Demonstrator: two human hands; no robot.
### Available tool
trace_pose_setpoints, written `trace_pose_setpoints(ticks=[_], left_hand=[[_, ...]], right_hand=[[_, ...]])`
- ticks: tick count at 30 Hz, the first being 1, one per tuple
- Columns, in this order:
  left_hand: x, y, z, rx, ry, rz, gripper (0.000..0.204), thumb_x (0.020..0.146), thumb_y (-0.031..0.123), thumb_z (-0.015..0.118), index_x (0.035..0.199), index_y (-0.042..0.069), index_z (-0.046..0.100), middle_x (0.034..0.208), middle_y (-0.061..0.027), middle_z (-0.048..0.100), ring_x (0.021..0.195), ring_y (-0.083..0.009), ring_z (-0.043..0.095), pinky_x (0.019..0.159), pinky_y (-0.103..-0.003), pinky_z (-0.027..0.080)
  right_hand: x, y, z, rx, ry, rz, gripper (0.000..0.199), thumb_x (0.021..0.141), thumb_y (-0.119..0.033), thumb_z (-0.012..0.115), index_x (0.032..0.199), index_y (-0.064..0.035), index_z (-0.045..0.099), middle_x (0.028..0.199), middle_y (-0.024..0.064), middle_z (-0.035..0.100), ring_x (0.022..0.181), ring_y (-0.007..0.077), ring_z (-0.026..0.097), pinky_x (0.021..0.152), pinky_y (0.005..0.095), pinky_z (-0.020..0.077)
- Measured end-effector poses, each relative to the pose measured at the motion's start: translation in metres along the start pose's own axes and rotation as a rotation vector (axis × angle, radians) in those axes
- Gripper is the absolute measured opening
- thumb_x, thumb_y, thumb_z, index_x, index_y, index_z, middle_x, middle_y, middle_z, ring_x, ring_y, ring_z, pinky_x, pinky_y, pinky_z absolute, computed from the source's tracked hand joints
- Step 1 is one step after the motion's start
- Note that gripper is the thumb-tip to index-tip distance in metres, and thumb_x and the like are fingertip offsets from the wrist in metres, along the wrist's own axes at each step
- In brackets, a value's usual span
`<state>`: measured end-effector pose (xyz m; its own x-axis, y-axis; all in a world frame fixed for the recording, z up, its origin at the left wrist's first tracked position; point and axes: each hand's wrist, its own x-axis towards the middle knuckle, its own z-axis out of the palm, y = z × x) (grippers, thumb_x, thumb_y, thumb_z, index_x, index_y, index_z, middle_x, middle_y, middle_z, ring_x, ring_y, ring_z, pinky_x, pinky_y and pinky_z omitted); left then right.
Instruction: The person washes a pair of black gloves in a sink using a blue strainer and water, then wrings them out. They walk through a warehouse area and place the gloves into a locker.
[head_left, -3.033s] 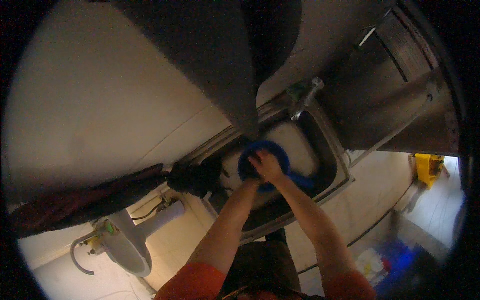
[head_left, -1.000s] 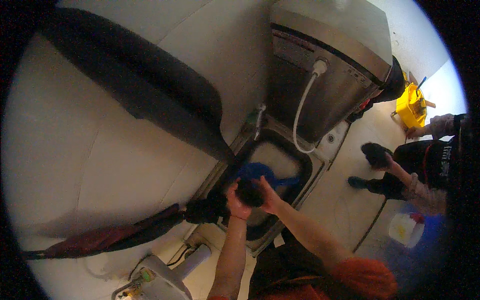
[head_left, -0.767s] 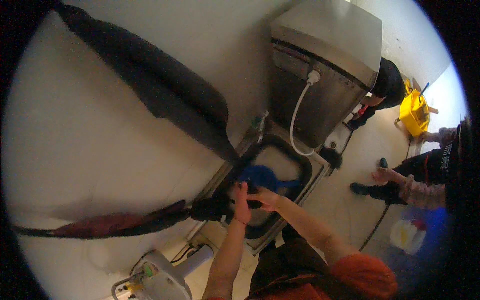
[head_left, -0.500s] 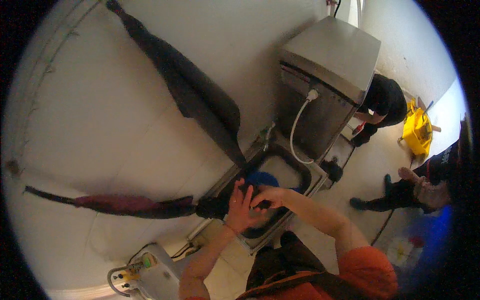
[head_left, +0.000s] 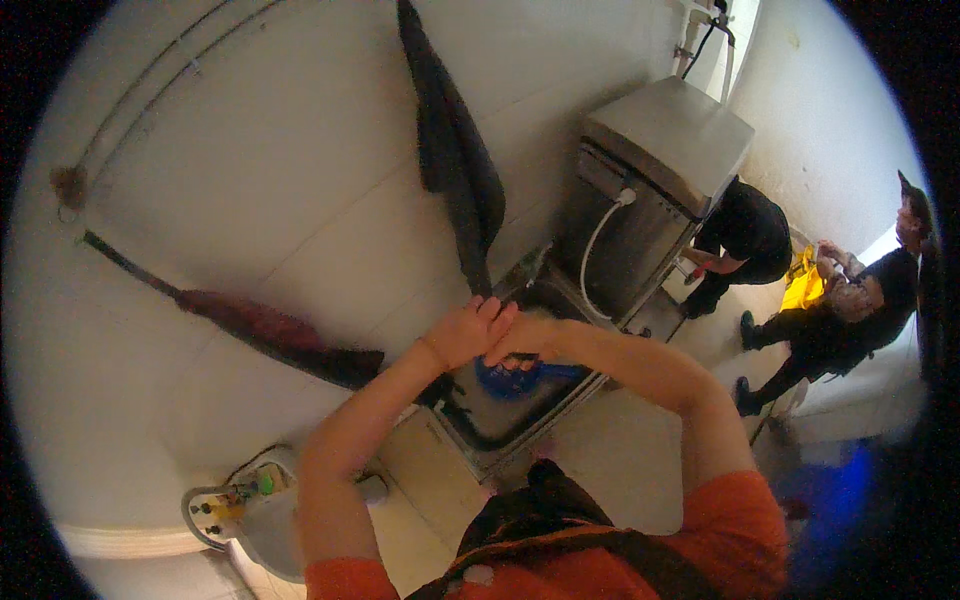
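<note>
Both of my hands meet above a sink point(head_left: 468, 446). My left hand point(head_left: 468, 332) is raised with its fingers stretched out and slightly apart; nothing shows in it. My right hand point(head_left: 524, 338) lies against the left at the fingers, its own fingers curled. Whether anything small is inside that curl cannot be made out. Below the hands, in the basin, is a round blue thing with a handle point(head_left: 505, 380), partly hidden by my right hand and forearm. A tap point(head_left: 540, 258) stands at the sink's far edge.
Two long dark cloths, one plain point(head_left: 462, 170) and one partly reddish point(head_left: 265, 325), hang on the wall. Right of the sink is a steel machine point(head_left: 670, 145) with a white cable. One person point(head_left: 745, 235) bends behind it; another point(head_left: 860, 310) stands near a yellow bucket point(head_left: 803, 280).
My hands have moved up and away from me, and the right now rests against the left. My view has turned somewhat. The person at the far right has become more upright.
</note>
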<state>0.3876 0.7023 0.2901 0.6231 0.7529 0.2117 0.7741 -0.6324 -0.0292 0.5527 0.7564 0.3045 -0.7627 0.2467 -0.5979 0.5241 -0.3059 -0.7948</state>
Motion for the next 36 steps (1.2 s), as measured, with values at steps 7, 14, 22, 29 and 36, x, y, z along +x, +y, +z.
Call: trace_pose_setpoints(ticks=[7,14,22,29,36], left_hand=[[0.003,0.002,0.05,0.036,-0.112,-0.296,0.032,0.08,0.014,0.052,0.11,0.005,0.052,0.088,-0.0153,0.059,0.072,-0.0326,0.063,0.053,-0.042,0.052],[0.002,0.012,0.124,-0.206,-0.204,-0.732,0.018,0.075,0.014,0.058,0.091,0.007,0.063,0.085,-0.0171,0.065,0.073,-0.0331,0.065,0.062,-0.044,0.052],[-0.012,0.005,0.072,-0.931,-0.326,-0.875,0.054,0.067,0.01,0.071,0.116,0.007,0.05,0.095,-0.0227,0.056,0.088,-0.0358,0.058,0.073,-0.047,0.047],[-0.041,0.064,-0.007,-0.198,0.026,-0.415,0.083,0.067,0.019,0.074,0.139,0.019,0.031,0.143,-0.0148,0.027,0.132,-0.0366,0.029,0.101,-0.052,0.035],[-0.014,0.031,-0.083,0.18,0.388,0.407,0.054,0.079,0.026,0.055,0.131,0.032,0.042,0.134,-0.0087,0.039,0.119,-0.0381,0.041,0.087,-0.05,0.044]], right_hand=[[0.029,0.016,0.002,-0.337,0.259,-0.134,0.015,0.071,-0.015,0.065,0.081,-0.0077,0.058,0.061,0.0056,0.056,0.049,0.0161,0.053,0.039,0.0301,0.0395],[0.094,0.092,-0.02,-1.131,0.547,-0.443,0.029,0.075,-0.027,0.06,0.097,-0.0082,0.06,0.082,0.0175,0.065,0.069,0.032,0.063,0.057,0.0438,0.0498],[0.078,0.099,-0.014,-1.232,0.698,-0.344,0.026,0.08,-0.023,0.059,0.097,-0.004,0.056,0.079,0.0145,0.065,0.07,0.0305,0.064,0.059,0.0418,0.0515],[-0.003,0.03,-0.011,0.201,0.097,-0.108,0.014,0.076,-0.013,0.062,0.087,-0.005,0.057,0.063,0.0037,0.055,0.049,0.0126,0.05,0.041,0.0251,0.0353],[-0.025,0.021,0.018,0.337,-0.305,-0.036,0.025,0.073,-0.012,0.062,0.097,-0.0048,0.06,0.073,0.0069,0.058,0.054,0.0144,0.051,0.047,0.0262,0.0399]])
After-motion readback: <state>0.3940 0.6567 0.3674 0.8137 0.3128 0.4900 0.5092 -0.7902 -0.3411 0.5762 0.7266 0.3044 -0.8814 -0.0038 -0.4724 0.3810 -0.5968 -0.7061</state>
